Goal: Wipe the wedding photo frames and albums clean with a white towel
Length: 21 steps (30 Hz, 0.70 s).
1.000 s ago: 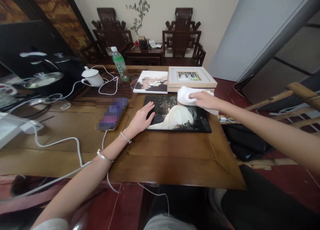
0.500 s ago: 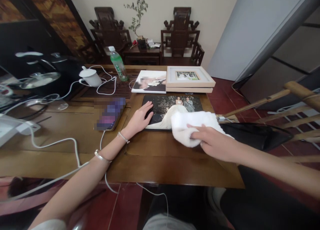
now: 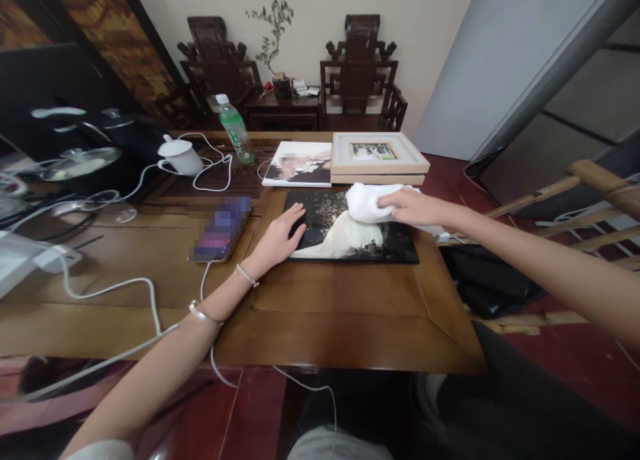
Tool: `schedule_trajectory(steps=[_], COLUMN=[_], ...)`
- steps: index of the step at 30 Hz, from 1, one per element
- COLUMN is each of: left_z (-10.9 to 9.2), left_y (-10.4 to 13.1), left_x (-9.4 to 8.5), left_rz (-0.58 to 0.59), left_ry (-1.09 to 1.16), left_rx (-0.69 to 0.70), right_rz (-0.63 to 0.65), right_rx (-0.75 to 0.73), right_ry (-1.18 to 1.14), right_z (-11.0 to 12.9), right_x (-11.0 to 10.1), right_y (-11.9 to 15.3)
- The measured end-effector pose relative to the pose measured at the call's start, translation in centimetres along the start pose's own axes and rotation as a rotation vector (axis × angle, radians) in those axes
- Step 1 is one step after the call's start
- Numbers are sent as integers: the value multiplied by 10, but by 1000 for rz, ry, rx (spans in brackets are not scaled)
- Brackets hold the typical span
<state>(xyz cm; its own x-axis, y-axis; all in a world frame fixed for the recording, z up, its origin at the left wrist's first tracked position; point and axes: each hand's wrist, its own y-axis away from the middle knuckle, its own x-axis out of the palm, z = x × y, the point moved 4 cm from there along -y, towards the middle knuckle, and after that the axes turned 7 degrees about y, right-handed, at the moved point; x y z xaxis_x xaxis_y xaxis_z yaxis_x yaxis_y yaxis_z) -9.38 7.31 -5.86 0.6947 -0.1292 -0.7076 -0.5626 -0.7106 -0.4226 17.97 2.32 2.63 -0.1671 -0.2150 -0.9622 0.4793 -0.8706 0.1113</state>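
A dark photo panel (image 3: 320,230) with a white wedding dress in its picture lies flat on the wooden table (image 3: 340,313). My left hand (image 3: 277,241) rests on the panel's left edge, fingers spread and holding nothing. A folded white cloth (image 3: 367,203) is gripped in my right hand (image 3: 410,205). The cloth lies over the upper right part of the panel and hides the couple pictured there.
Behind the panel are a white photo book (image 3: 295,163) and stacked light wood frames (image 3: 380,160). Leftward stand a phone (image 3: 220,230), a green bottle (image 3: 235,130), a lidded white cup (image 3: 181,155) and white cables. A wooden chair (image 3: 590,180) is at the right.
My right hand has moved up and away from the table's front edge with the cloth, uncovering the panel's lower right corner. My left hand has stayed in place.
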Motion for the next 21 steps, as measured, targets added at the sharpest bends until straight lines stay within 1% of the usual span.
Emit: schedule_trajectory(steps=[3,5,7,9,12,16,19,21], left_z=[0,-1,-1,-1,-1,0,1,1], left_y=[0,0,0,0,0,0,0,0], left_x=[0,-1,-1,-1,0,1,1,2], left_rz=[4,7,9,9,12,9,1,-1], left_ry=[2,2,2,3,7,18,19,10], left_rx=[2,0,-2,-2,-2,-4,-3,0], right_rz=[-14,-28,-37,-55,-95,-102,-82,-45], right_rx=[13,16,14,6,11,12,-20,-49], right_ry=[36,52,68,80,87,94,39,-13], right_z=[-14,-18,-19,-14,4,44,75,90], right_x=[-7,-9,-6,1,16,35,41,42], right_y=[-15,-20,-21,-15,5,46,73,82])
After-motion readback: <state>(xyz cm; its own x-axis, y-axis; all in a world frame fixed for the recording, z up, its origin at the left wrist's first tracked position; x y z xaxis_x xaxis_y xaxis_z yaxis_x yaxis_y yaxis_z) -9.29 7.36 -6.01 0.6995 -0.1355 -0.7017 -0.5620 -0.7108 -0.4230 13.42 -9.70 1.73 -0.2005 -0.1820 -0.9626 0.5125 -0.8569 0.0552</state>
